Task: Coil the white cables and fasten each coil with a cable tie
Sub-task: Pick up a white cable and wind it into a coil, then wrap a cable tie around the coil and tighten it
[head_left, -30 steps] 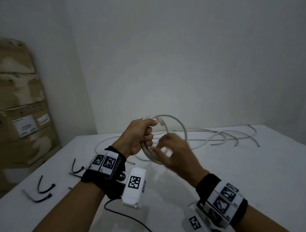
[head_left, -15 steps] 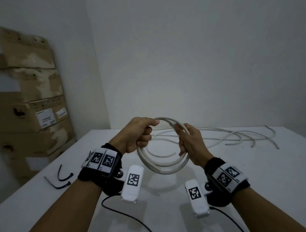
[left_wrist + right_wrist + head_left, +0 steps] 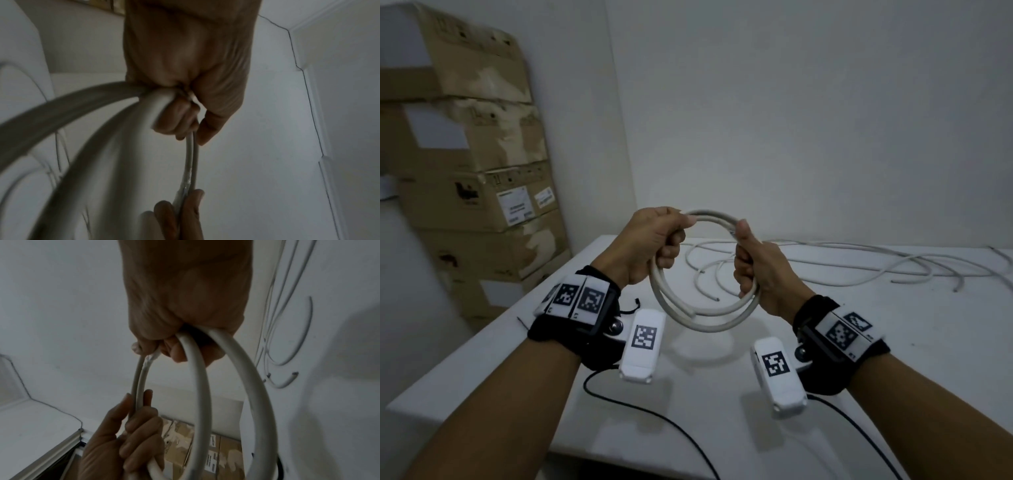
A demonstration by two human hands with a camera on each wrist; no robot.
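Note:
I hold a white cable coil point(image 3: 702, 318) upright above the white table point(image 3: 893, 342), wound in two or three loops. My left hand point(image 3: 654, 240) grips its upper left side in a fist. On the upper right, my right hand point(image 3: 751, 263) is curled round the loops with the thumb up. In the left wrist view the left hand point(image 3: 185, 104) clamps the coil point(image 3: 98, 129). In the right wrist view the right hand point(image 3: 185, 331) holds the coil point(image 3: 203, 386). Loose white cables point(image 3: 859, 263) lie on the table behind. A black cable tie point(image 3: 631, 306) lies by my left wrist.
Stacked cardboard boxes point(image 3: 476, 171) stand against the wall left of the table. Black cords point(image 3: 654, 411) run from the wrist cameras across the table's near part. A bare wall rises behind.
My right hand moved from the coil's lower front to its right side and closed round the loops. The coil now stands rounder between both hands, and my view shifted right and closer.

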